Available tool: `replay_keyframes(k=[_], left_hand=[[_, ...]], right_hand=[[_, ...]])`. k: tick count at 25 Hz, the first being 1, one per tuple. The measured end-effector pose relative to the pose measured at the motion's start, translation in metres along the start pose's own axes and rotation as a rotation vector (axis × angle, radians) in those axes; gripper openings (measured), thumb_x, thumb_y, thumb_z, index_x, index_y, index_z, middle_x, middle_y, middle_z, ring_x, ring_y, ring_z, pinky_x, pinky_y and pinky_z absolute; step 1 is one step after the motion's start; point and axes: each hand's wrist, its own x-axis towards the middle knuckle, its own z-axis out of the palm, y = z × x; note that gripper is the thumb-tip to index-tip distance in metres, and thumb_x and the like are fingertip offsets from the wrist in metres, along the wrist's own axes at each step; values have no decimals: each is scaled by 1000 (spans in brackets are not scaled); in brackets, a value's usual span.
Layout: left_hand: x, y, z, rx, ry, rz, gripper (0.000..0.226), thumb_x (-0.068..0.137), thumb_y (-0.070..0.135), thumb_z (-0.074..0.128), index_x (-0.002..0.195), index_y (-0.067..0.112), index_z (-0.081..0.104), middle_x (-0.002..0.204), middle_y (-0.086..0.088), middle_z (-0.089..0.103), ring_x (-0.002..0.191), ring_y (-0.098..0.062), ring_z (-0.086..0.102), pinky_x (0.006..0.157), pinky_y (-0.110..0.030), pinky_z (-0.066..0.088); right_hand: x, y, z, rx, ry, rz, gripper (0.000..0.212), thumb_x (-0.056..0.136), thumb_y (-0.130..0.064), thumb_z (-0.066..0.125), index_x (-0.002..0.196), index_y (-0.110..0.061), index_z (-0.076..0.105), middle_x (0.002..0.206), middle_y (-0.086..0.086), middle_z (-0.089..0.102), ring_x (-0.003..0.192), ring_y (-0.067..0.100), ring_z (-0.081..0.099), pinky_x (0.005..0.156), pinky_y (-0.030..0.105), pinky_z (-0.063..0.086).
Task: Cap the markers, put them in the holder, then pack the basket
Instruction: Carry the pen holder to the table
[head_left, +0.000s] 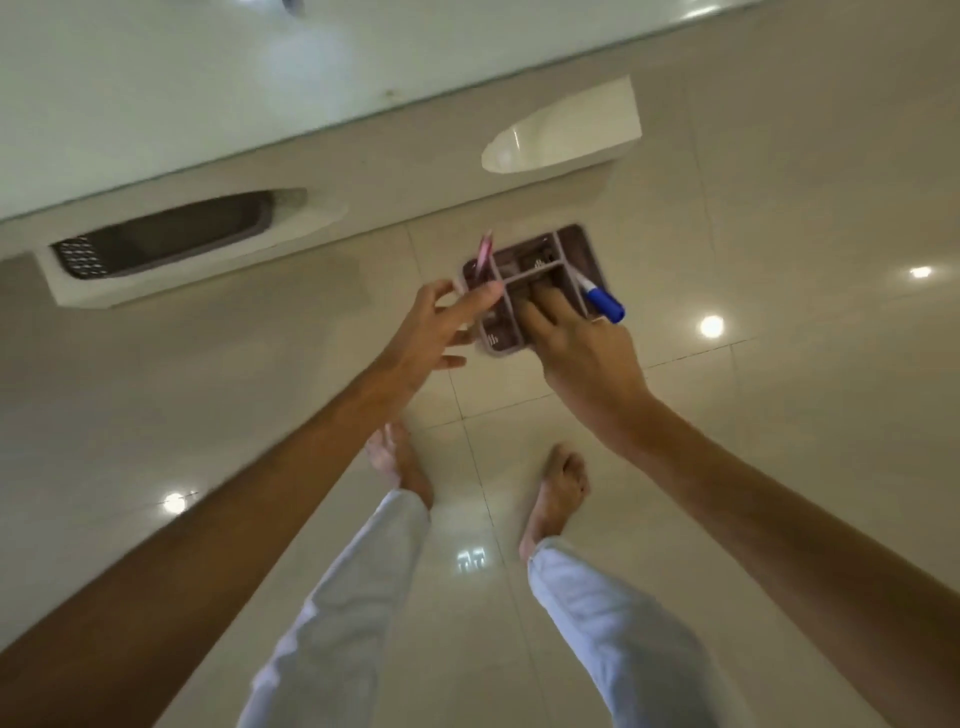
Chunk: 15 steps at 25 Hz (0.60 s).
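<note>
**Holder carried between both hands, two markers aboard**

While I look down past my arms, the holder (511, 306) — a brown tray split into compartments — hangs above the floor (779, 441), held up between my hands. My right hand (582, 343) grips its near right edge, fingers curled over the rim into a compartment. My left hand (441, 322) touches the left side with fingers spread and nearly straight; whether it truly clasps the rim I cannot tell. A pink marker (483, 260) stands tilted in the far-left compartment. A blue marker (602, 299), cap on, leans out over the right edge, just beside my right fingers. A dark basket (166, 244) sits on a white ledge — well to the left. My bare feet (558, 488) stand below.
</note>
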Motion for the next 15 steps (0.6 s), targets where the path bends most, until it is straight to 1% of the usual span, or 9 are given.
replay_keyframes(k=[2, 3, 5, 6, 8, 10, 11, 13, 15], left_hand=[[-52, 16, -6, -71, 41, -4, 71, 86, 53, 80, 142, 22, 50, 125, -4, 74, 109, -23, 76, 93, -44, 62], [-75, 23, -13, -105, 69, -9, 70, 84, 52, 81, 140, 22, 52, 123, -6, 75, 108, -24, 77, 89, -43, 64], [-113, 32, -30, -135, 114, -25, 67, 85, 53, 81, 138, 23, 55, 119, -7, 77, 106, -25, 78, 86, -41, 65], [-134, 36, -44, -151, 134, -39, 67, 85, 55, 80, 139, 23, 55, 119, -7, 78, 105, -25, 78, 87, -42, 65], [-166, 43, -73, -185, 176, -63, 79, 78, 64, 80, 141, 24, 55, 121, -9, 77, 107, -28, 78, 89, -45, 65], [-190, 52, -105, -202, 222, -62, 86, 74, 68, 79, 143, 24, 53, 123, -9, 76, 108, -28, 77, 85, -43, 65], [-202, 59, -121, -207, 229, -48, 85, 76, 67, 77, 144, 23, 52, 124, -8, 76, 108, -27, 77, 82, -40, 64], [-219, 73, -150, -223, 225, -20, 74, 84, 62, 74, 144, 24, 52, 125, -7, 74, 108, -26, 76, 79, -36, 61], [-229, 91, -174, -236, 242, 8, 69, 86, 60, 73, 143, 27, 54, 125, -4, 74, 108, -25, 75, 79, -36, 60]], right_hand=[[-14, -41, -44, 16, 5, 10, 61, 79, 10, 70, 136, -7, 65, 121, 10, 72, 62, 26, 68, 43, 28, 47], [-17, -60, -64, 19, -7, 32, 68, 73, 10, 75, 138, -7, 65, 123, 12, 72, 50, 24, 61, 38, 26, 41], [-24, -94, -97, 35, -73, 66, 80, 70, 5, 82, 145, -10, 60, 140, 14, 67, 40, 18, 42, 40, 21, 28], [-25, -113, -119, 63, -116, 53, 80, 74, -1, 83, 148, -14, 56, 148, 13, 63, 41, 18, 41, 42, 19, 25], [-23, -145, -164, 169, -120, -25, 60, 88, -15, 77, 145, -18, 57, 150, 7, 62, 51, 21, 60, 46, 19, 36], [-10, -169, -204, 297, 32, -33, 35, 96, -18, 66, 131, -16, 67, 131, 3, 72, 76, 21, 70, 57, 26, 50], [1, -180, -218, 373, 141, 55, 29, 98, -18, 64, 126, -15, 70, 120, 1, 74, 86, 20, 68, 65, 28, 51], [33, -197, -234, 597, 272, 393, 26, 101, -22, 60, 124, -16, 70, 114, -3, 72, 101, 21, 61, 82, 30, 49], [70, -212, -243, 907, 208, 716, 24, 106, -30, 55, 120, -18, 69, 104, -7, 68, 105, 22, 60, 91, 34, 45]])
